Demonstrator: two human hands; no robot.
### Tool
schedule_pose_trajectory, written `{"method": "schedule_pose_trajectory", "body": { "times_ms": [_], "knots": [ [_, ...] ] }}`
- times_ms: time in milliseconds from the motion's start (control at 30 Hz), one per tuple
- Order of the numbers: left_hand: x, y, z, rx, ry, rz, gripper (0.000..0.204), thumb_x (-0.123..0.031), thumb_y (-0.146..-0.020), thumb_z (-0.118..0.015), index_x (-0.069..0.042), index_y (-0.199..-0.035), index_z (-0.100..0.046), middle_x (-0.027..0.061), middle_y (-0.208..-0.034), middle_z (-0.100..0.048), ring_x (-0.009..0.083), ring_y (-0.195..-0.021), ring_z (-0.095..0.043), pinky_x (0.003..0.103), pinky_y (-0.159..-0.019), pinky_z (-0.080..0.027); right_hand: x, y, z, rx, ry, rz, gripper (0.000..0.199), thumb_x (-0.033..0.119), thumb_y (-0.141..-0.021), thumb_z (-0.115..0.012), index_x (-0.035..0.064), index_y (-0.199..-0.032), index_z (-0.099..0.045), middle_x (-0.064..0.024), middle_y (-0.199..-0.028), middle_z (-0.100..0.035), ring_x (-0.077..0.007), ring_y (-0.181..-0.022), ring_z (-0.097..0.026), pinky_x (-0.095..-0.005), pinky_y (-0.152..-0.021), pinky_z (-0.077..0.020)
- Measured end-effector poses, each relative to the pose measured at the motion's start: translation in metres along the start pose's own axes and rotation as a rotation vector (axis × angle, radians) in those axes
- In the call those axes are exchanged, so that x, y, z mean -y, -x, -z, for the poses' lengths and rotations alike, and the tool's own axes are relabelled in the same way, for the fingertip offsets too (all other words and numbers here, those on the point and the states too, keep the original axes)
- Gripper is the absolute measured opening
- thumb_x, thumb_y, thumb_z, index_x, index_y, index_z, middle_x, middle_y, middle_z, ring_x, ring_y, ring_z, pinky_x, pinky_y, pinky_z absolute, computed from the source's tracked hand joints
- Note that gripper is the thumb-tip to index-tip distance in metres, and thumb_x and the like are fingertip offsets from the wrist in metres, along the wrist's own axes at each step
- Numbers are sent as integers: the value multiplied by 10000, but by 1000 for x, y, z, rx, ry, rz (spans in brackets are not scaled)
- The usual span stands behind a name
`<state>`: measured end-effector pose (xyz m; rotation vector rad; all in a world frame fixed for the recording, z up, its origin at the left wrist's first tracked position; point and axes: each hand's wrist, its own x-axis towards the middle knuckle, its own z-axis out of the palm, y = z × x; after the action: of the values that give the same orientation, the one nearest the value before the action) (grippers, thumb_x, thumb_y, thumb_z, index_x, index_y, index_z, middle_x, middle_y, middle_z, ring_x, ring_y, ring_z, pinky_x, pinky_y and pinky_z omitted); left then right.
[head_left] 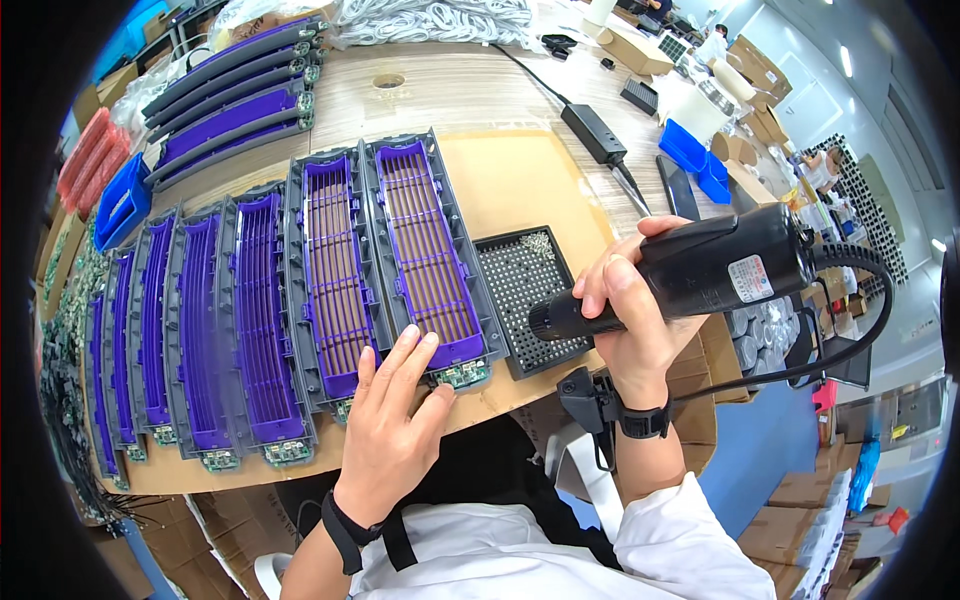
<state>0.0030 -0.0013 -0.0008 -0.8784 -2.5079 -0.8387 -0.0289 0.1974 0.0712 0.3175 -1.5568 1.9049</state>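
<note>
The dark fisheye rim cut off the corners of the view, and the far left end of the row of grille panels bent away into it, too small to count. The tip of the black electric screwdriver (690, 272) was hard to make out against the black screw tray (528, 298) behind it, so whether it carried a bit or a screw could not be told. The right hand (630, 320) was wrapped closed around the screwdriver's barrel, holding it nearly level above the tray, its cable looping off to the right. The left hand (395, 415) lay flat and open, fingers spread, with its fingertips pressing on the near end of the rightmost purple-and-grey grille panel (425, 250). That panel sat on a sheet of brown cardboard (520, 180) at the right end of the row, just beside the tray; it was a long grey frame with a purple slatted insert and a small green circuit board (462, 375) showing at its near end, partly covered by the fingers. More panels of the same kind (235, 105) were stacked at the far left of the wooden table (450, 90).
</note>
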Motion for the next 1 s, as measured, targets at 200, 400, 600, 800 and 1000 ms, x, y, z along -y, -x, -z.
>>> {"method": "schedule_pose_trajectory", "body": {
  "times_ms": [200, 400, 600, 800, 1000],
  "knots": [
    [0, 0, 0, 6, -3, 3, 54, -58, -728, -688, -58, -749, -638, 165, -1233, -549, 319, -1214, -484, 522, -1039, -273, -3, 1, 1, 0, 2, -6, 362, -95, -753, -621, -64, -1077, -462, -68, -671, -559, -112, -516, -535, -238, -491, -456],
    [0, 1, 0, -3, -10, 3, 55, -64, -724, -693, -72, -761, -653, 155, -1233, -550, 325, -1218, -475, 527, -1042, -268, -1, 4, 0, 60, 57, -30, 356, -79, -754, -630, -62, -1066, -459, -60, -671, -554, -109, -527, -531, -232, -504, -454],
    [0, 0, 2, -21, -20, 3, 73, -71, -716, -703, -101, -777, -676, 141, -1218, -562, 332, -1202, -480, 535, -1046, -256, -4, -1, 5, 164, 23, -128, 348, -77, -750, -627, -59, -1054, -458, -49, -671, -543, -102, -549, -531, -224, -502, -442],
    [3, 2, 2, -48, 6, -10, 110, -60, -702, -707, -113, -796, -686, 120, -1185, -589, 315, -1194, -491, 532, -1049, -251, 16, 4, -10, 50, 98, 58, 382, 42, -772, -577, 35, -1094, -371, -38, -618, -441, -142, -469, -458, -317, -522, -448],
    [4, 3, 0, -59, 13, -17, 134, -46, -687, -703, -108, -805, -687, 112, -1188, -590, 300, -1191, -498, 522, -1055, -240, 26, 24, -32, 179, -100, 98, 386, 72, -782, -601, 70, -1092, -370, -31, -618, -451, -140, -444, -454, -312, -518, -454]
  ]
}}
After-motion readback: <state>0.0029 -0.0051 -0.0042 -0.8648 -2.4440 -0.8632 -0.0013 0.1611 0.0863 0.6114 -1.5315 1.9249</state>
